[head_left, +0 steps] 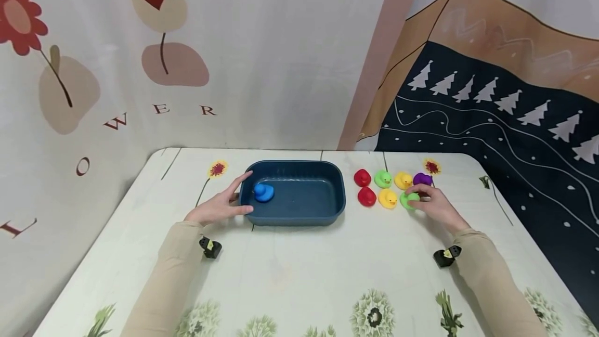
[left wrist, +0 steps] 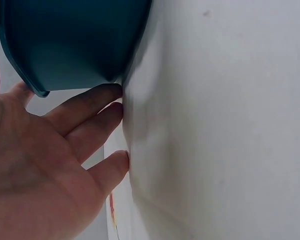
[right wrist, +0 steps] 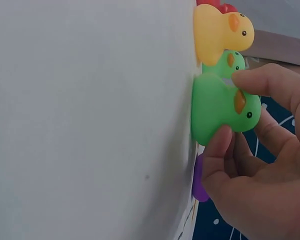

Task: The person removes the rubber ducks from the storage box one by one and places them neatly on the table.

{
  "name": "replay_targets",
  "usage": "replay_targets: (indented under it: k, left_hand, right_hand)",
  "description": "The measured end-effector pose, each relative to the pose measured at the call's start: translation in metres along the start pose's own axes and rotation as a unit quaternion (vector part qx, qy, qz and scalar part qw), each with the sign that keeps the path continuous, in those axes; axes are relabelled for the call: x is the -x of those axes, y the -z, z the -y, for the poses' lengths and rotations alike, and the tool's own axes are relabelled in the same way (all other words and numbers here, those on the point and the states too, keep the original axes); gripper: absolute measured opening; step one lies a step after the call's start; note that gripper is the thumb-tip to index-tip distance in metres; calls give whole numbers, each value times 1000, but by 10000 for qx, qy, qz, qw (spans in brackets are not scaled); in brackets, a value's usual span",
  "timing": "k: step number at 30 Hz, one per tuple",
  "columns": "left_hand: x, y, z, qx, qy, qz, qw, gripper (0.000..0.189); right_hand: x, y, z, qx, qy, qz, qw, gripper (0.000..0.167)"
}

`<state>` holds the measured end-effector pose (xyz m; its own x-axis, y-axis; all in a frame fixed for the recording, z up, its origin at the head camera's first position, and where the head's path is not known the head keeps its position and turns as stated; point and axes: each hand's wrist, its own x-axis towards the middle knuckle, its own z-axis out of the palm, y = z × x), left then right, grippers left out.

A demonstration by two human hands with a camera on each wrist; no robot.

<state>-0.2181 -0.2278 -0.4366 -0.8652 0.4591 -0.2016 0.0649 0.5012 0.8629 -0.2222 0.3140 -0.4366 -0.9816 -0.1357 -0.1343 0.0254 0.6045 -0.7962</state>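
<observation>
A dark blue plastic tub (head_left: pixel 295 221) stands on the table with a blue rubber duck (head_left: pixel 263 192) inside at its left end. My left hand (head_left: pixel 220 206) holds that end, thumb at the near corner and index finger at the far rim. In the left wrist view, the other fingers (left wrist: pixel 97 125) extend beside the tub's end wall, their tips at the tabletop. My right hand (head_left: pixel 435 206) pinches a green rubber duck (right wrist: pixel 215 107) by its head between thumb and fingers. The duck is upright, its base close to the table. A purple duck (head_left: pixel 422 179) is just behind this hand.
Left of the held duck are a yellow duck (head_left: pixel 387 198) and a red duck (head_left: pixel 366 196). Behind them stand another red duck (head_left: pixel 362 177), a green duck (head_left: pixel 382 178) and a yellow duck (head_left: pixel 403 180). Printed curtains (head_left: pixel 281 66) hang behind the table (head_left: pixel 299 274).
</observation>
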Motion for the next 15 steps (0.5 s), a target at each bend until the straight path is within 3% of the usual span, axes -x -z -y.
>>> replay_targets:
  k: [7,15]
  left_hand:
    - [0,1,0,12,42,-25,10000,88]
    - [-1,1,1,-39,-39,1,10000,91]
  right_hand:
    - [-4,0,7,246,54,7,9997,34]
    - [-8,8,31,61,-50,-197,9998,36]
